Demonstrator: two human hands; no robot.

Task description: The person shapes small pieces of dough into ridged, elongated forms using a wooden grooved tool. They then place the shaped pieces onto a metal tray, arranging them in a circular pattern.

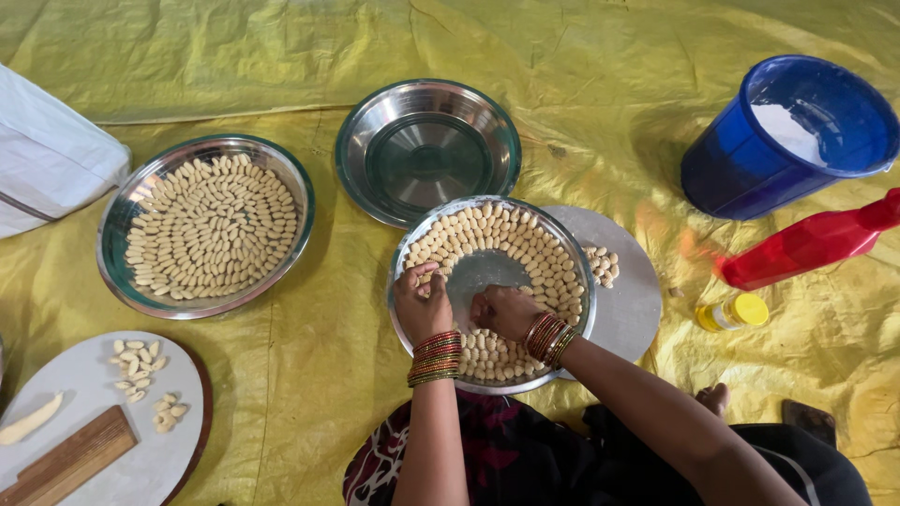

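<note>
Ground cover: a crinkled yellow sheet (309, 375) lies over the whole floor and carries everything.
Blue bucket: a blue bucket (750, 169) stands far right, tilted, with white powder inside.
Full plate: a steel plate (114, 253) at the left is packed with pale dough pieces in close rings.
Empty plate: a steel dish (356, 159) at far centre holds nothing.
Work plate: the steel work plate (398, 309) sits near centre, just in front of the person; small ridged dough pieces (511, 234) line its far and right rim in rows, and the middle is bare metal.
Round board: a pale round board (633, 300) shows under the work plate's right side, with a few loose pieces on it.
Left board: a second round board (141, 459) at near left carries a ribbed wooden tool (70, 459) and scattered pieces.
Red bottle: a red bottle (806, 245) lies on its side at the right.
Yellow-capped jar: a small jar (733, 312) lies just near the red bottle.
Left hand: the left hand (422, 302) rests on the near-left rim; its grip is pinched narrow on dough pieces there.
Right hand: the right hand (502, 309) is curled low over the plate's centre; what its grip holds cannot be told.
</note>
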